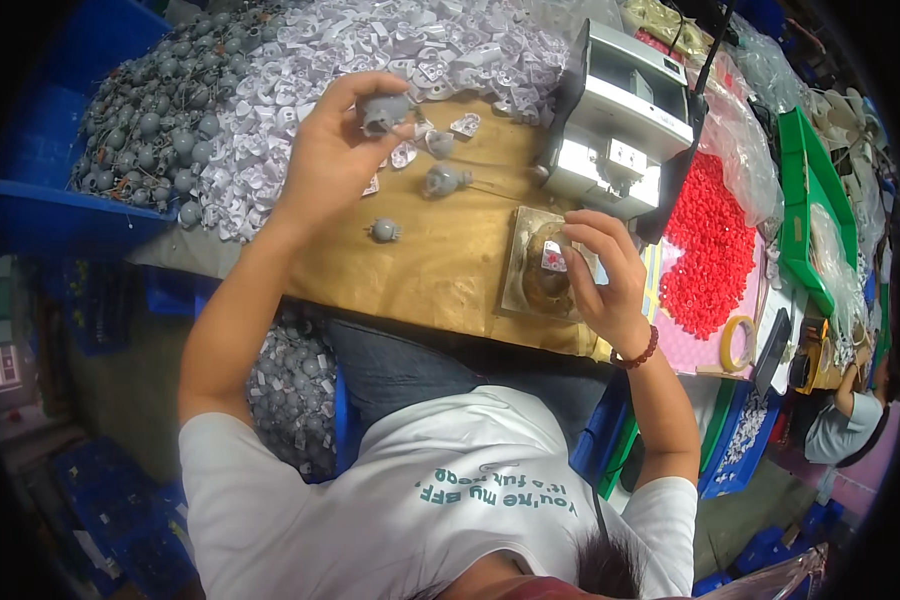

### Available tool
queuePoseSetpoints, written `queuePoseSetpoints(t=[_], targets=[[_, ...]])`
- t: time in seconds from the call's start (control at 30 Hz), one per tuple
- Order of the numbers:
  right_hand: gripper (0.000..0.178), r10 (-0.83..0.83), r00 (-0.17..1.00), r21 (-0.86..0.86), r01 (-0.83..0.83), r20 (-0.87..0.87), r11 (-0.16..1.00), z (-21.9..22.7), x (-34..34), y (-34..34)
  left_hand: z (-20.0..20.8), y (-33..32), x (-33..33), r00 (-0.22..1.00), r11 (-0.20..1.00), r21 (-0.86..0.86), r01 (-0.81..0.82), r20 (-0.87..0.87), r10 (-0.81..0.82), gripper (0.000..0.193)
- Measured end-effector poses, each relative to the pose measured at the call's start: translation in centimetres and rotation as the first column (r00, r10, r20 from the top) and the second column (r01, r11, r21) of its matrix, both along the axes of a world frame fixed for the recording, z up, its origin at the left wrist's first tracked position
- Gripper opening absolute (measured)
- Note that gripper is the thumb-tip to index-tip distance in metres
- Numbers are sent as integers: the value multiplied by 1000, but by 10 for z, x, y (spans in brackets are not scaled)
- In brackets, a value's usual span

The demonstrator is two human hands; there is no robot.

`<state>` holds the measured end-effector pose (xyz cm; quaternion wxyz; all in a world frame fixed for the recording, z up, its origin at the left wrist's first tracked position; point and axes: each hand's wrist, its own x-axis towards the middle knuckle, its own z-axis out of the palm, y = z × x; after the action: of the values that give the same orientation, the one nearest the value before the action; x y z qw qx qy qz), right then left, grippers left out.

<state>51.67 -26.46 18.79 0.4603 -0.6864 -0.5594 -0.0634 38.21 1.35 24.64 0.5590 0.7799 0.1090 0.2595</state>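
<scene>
The left hand [325, 160] was raised over the tan tabletop [440, 265], its thumb and fingers pinching a small grey moulded plastic part [385, 110], held up probably so it could be inspected or turned. The right hand [605, 275] rested at the edge of a worn square pad with a round brown hollow [542, 270], fingers curled and pinching what seemed a small red-and-white piece; I could not tell exactly. Loose grey round parts [442, 180] lay between the hands, within easy reach. Behind them, a heap of pale lilac plastic pieces [330, 60] and a grey boxy machine [620, 120] stood close.
</scene>
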Motion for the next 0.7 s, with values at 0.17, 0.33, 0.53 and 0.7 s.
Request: queuePoseSetpoints(t=[0.17,0.33,0.53,0.7], targets=[[35,15,999,72,-13,-35,997,15,-4,12,13,-30,-23,934,949,-64,310,207,-291,42],[43,296,867,21,-314,-401,949,36,-13,16,6,-69,-30,832,805,-218,551,212,-512,46],[30,100,260,-26,-440,-961,897,28,-16,-20,-25,-101,-40,750,468,-612,637,351,-561,30],[24,32,860,-296,-210,-509,932,8,-19,-33,-74,-140,-37,937,663,-721,203,-53,-345,36]])
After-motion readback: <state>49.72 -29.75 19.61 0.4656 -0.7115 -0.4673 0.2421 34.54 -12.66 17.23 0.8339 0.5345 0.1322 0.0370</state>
